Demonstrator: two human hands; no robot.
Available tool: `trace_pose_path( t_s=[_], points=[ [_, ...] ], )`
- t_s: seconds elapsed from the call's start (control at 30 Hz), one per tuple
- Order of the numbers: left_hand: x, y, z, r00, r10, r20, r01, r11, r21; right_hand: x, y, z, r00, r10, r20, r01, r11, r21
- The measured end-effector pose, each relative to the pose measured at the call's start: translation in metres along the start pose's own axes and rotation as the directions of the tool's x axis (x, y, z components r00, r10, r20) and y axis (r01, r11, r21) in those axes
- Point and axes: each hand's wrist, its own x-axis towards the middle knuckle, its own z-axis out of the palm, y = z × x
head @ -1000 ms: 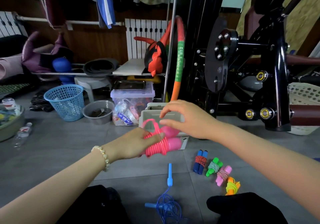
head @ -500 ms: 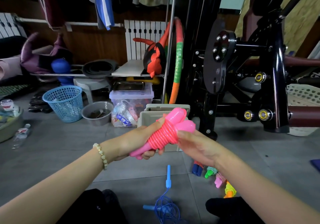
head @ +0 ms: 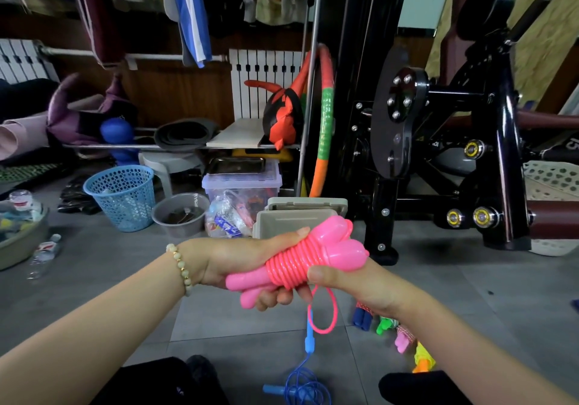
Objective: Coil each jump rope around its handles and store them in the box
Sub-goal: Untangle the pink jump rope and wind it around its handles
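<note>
Holding a pink jump rope (head: 300,260) up over the grey floor (head: 94,263) with both hands. Grips the low ends of the two handles with the left hand (head: 238,260), thumb lying along the top and fingers curled round underneath. Pinches the wound middle with the right hand (head: 354,282), thumb pressed on the coils; cannot see most of those fingers, tucked under the rope. Shows tight rings of cord round the middle of the handles, with the fat handle tops sticking up to the right. Leaves one small loose loop (head: 324,314) hanging down below the right thumb. Hides part of a beige box (head: 300,213) just behind the rope; cannot tell what lies inside.

Lower down on the floor, shows a blue jump rope (head: 305,382) not wound, one handle pointing up toward the hands, the cord in a messy pile cut off by the bottom edge. Near the right wrist, shows four wound ropes in a row: dark blue rope (head: 362,318), green rope (head: 384,326), striped pink rope (head: 402,340), orange and yellow rope (head: 423,362). Covers part of each with the right arm.
</note>
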Motion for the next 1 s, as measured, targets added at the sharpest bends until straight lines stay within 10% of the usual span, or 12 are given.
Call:
trace_pose_path(
  t_s=[0.27,0.57,0.77,0.87,1.0],
  points=[
    [0.0,0.009,0.001,0.918,0.186,-0.35,-0.135,0.977,0.167,0.007,0.0,0.0,0.97,0.077,-0.231,-0.072,0.997,0.032],
    [0.027,0.004,0.009,0.468,0.407,-0.785,-0.463,0.869,0.174,0.029,-0.006,0.02,0.818,0.066,-0.571,0.031,0.987,0.158],
    [0.018,-0.002,-0.005,0.254,0.595,-0.762,-0.172,0.804,0.57,0.034,-0.007,0.02,0.794,0.163,-0.585,-0.053,0.978,0.201],
    [0.02,0.001,-0.001,0.253,0.613,-0.749,-0.153,0.79,0.594,0.037,-0.012,0.021,0.798,0.198,-0.569,-0.021,0.953,0.302],
    [0.008,0.012,0.002,0.432,0.513,-0.742,-0.283,0.858,0.429,0.036,-0.009,0.016,0.792,0.142,-0.594,0.007,0.97,0.242]
  ],
)
